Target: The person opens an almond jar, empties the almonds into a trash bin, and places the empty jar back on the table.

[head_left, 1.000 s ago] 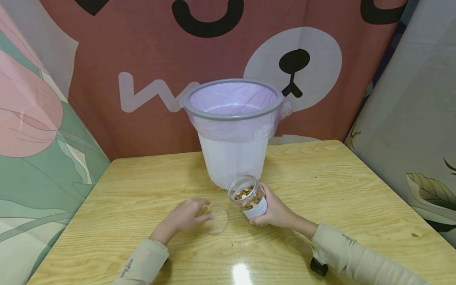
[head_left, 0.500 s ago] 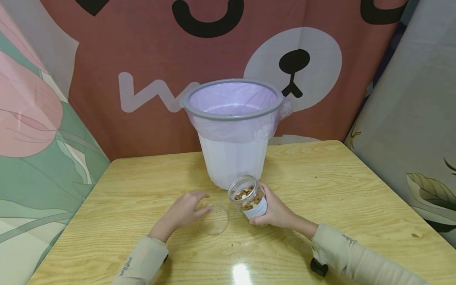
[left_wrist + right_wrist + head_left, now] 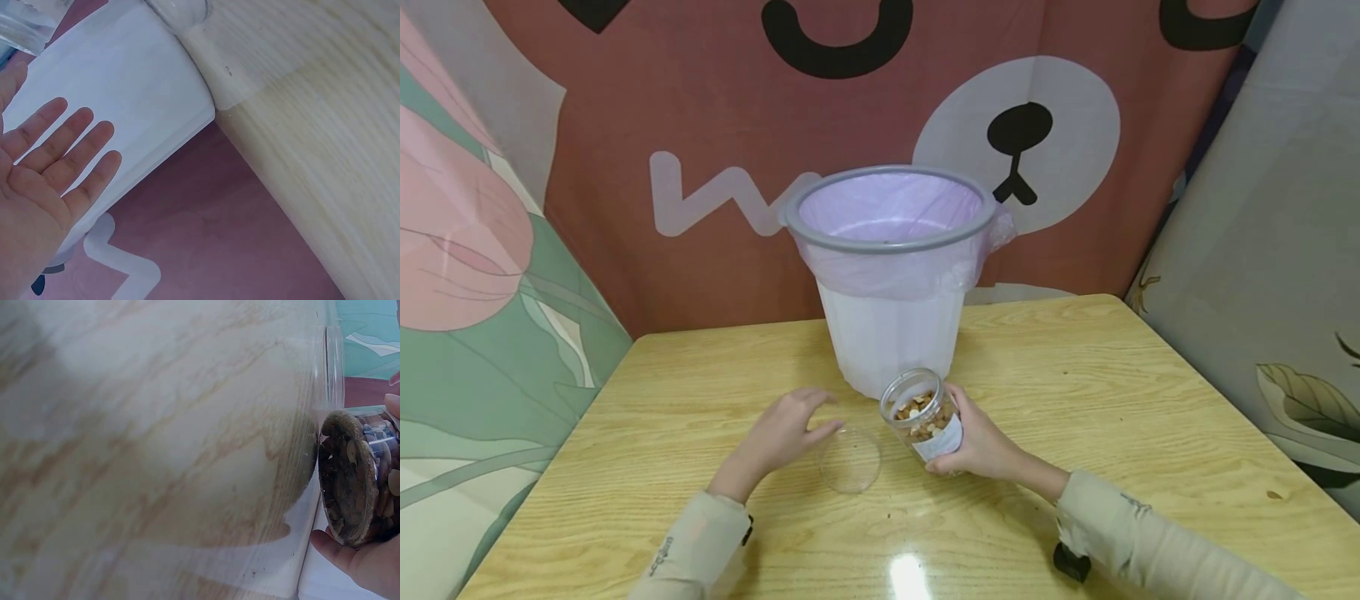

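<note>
My right hand [image 3: 981, 442] grips a clear jar [image 3: 943, 439] of brown and pale nuts with a white label. The jar has no lid on and tilts leftward, its mouth toward the upper left. In the right wrist view, the jar's round base [image 3: 347, 487] faces the camera, with fingers curled round its side. To the left lies a clear round lid [image 3: 850, 462] on the table. My left hand [image 3: 781, 432] hovers beside that lid, thumb near its far left rim. Spread, mostly straight fingers of the left hand [image 3: 47, 169] show in the left wrist view, holding nothing.
Behind the jar stands a white bin [image 3: 891, 333] with a grey rim and a pinkish liner bag. It sits on a wood-grain table [image 3: 700, 383], near the back edge. A printed red cloth [image 3: 700, 92] hangs behind.
My left hand has drawn back and to the left, away from over the lid, which now shows more fully. The right hand and jar have stayed where they were.
</note>
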Demonstrator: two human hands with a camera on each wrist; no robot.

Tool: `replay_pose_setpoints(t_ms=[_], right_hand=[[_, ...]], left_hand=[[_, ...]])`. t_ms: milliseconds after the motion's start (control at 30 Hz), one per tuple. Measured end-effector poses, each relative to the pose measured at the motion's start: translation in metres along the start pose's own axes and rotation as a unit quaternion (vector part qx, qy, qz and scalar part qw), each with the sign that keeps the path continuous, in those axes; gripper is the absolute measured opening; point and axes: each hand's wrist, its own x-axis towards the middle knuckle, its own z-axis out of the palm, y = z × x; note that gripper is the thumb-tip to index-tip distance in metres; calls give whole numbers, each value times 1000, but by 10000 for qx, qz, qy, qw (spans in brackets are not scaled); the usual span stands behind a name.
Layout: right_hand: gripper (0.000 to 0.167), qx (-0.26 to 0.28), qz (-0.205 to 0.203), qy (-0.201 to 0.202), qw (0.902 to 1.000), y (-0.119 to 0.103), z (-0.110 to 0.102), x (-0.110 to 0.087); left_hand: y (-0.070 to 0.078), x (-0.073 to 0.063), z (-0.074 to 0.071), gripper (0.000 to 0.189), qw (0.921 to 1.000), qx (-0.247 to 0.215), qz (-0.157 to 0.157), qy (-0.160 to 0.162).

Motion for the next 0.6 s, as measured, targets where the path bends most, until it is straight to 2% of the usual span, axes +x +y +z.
replay_pose_setpoints(t_ms=[233,467,600], right_hand=[[102,41,-18,0,10000,2,0,1],[102,1,27,-8,10000,1,0,0],[103,-28,30,1,10000,1,0,1]], left_hand=[[-1,3,-3,28,9995,37,110,297],[0,11,-10,22,9946,54,517,902],[1,15,-14,22,9925,78,603,1060]])
